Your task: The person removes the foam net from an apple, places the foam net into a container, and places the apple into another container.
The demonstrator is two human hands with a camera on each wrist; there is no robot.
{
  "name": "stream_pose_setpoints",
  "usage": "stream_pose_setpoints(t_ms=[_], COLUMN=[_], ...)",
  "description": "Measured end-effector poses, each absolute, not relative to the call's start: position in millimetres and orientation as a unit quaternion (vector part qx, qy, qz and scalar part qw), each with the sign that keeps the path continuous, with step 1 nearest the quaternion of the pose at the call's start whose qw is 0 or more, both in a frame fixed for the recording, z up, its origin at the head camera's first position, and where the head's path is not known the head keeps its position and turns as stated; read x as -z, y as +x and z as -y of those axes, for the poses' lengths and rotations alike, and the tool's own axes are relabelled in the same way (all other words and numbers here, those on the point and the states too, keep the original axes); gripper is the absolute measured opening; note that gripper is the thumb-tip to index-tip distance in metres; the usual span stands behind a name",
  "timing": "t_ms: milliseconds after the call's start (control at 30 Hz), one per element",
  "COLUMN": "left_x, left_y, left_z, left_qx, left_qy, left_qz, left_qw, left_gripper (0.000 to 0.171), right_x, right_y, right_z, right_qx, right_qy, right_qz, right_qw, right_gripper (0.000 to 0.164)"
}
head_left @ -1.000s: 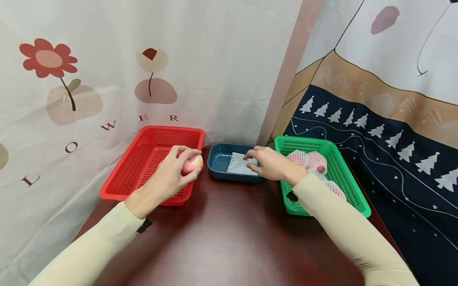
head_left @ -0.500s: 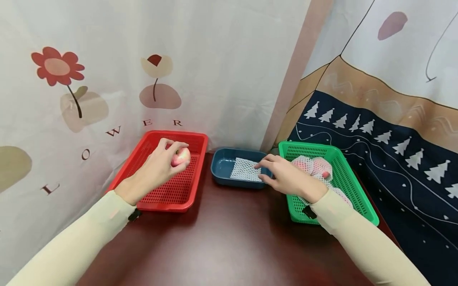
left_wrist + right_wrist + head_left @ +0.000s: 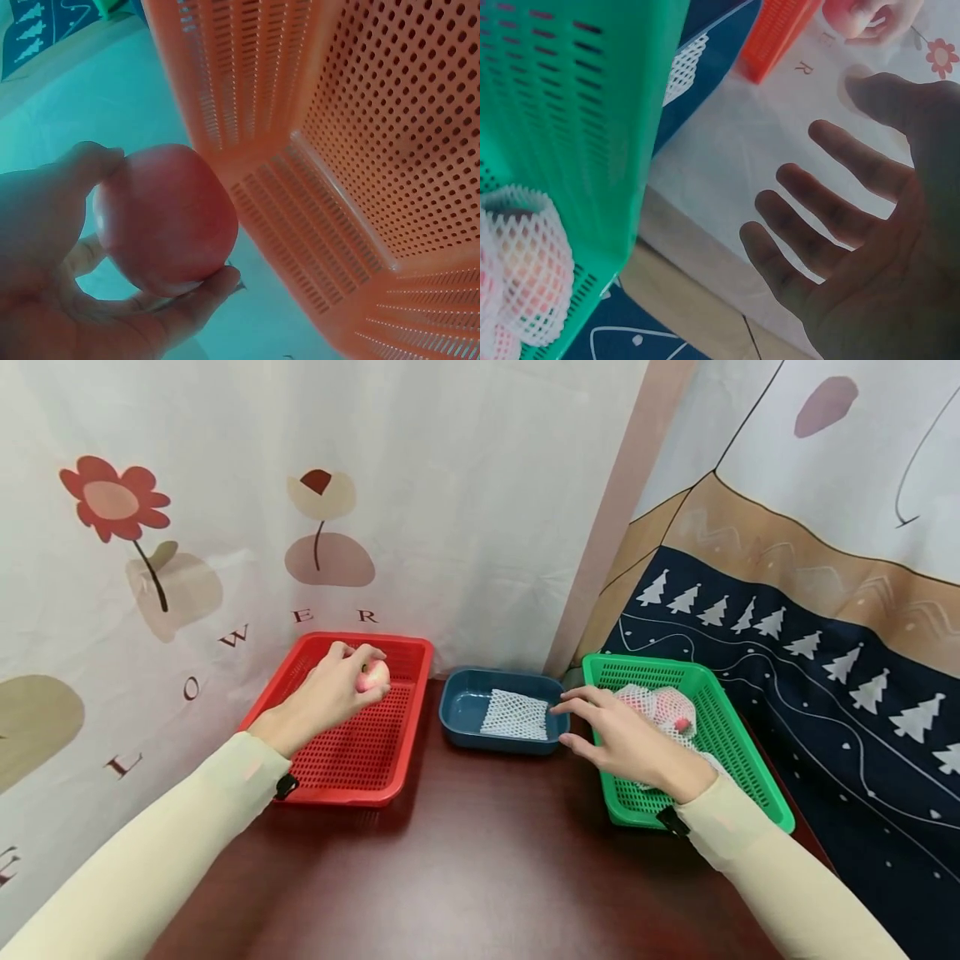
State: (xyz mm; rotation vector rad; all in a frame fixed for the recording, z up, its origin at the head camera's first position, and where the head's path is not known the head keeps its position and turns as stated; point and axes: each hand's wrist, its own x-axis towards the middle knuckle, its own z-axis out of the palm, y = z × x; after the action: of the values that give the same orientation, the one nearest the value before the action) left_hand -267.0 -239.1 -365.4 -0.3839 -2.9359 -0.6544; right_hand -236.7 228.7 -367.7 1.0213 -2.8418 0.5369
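Note:
My left hand [image 3: 322, 697] grips a pink-red apple [image 3: 374, 677] over the red basket [image 3: 422, 693]. In the left wrist view, thumb and fingers curl round the apple [image 3: 169, 217], and the basket's perforated wall [image 3: 322, 247] lies beside it. Fingers spread and holding nothing, my right hand [image 3: 633, 739] hovers between the blue tray [image 3: 461, 702] and the green basket [image 3: 738, 747]. A flat white foam net [image 3: 514, 715] lies in the tray. Several fruits in white foam nets [image 3: 675, 706] sit in the green basket, partly hidden behind the right hand.
All three containers stand on a dark reddish-brown table [image 3: 465, 860]. Close behind them hangs a pale printed curtain [image 3: 480, 527]. A navy cloth with tree prints [image 3: 847, 718] drops along the right side.
My left hand has carried the apple leftward, from the red basket's right rim to over its inside. My right hand has drawn back rightward from above the blue tray toward the green basket.

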Motion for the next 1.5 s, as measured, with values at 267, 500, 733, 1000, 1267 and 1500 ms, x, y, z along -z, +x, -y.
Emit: stream_pose_setpoints(t_ms=[267, 500, 733, 1000, 1267, 1500], left_x=[363.9, 362.6, 361.7, 362.8, 371.3, 378.9], left_y=[-282.1, -291.8, -299.0, -309.5, -319.0, -322.2], left_z=[240.6, 236.9, 234.4, 235.0, 234.6, 229.5], left_qx=[0.208, 0.201, 0.198, 0.183, 0.176, 0.187], left_qy=[-0.115, -0.116, -0.124, -0.122, -0.111, -0.101], left_qz=[0.971, 0.973, 0.972, 0.976, 0.978, 0.977], left_qw=[0.029, 0.012, 0.006, -0.001, -0.007, -0.026], left_gripper=[0.06, 0.06, 0.059, 0.058, 0.06, 0.061], right_x=[369.5, 372.6, 377.3, 385.5, 387.5, 390.0], right_y=[-234.5, -231.1, -226.8, -225.7, -225.0, -226.0], right_z=[-242.1, -251.6, -261.9, -271.8, -277.0, -281.7], right_qx=[-0.172, -0.158, -0.149, -0.157, -0.158, -0.15], right_qy=[0.323, 0.311, 0.303, 0.3, 0.302, 0.302], right_qz=[0.93, 0.937, 0.94, 0.94, 0.939, 0.94], right_qw=[0.036, 0.036, 0.041, 0.038, 0.051, 0.06], right_gripper=[0.051, 0.062, 0.066, 0.068, 0.068, 0.069])
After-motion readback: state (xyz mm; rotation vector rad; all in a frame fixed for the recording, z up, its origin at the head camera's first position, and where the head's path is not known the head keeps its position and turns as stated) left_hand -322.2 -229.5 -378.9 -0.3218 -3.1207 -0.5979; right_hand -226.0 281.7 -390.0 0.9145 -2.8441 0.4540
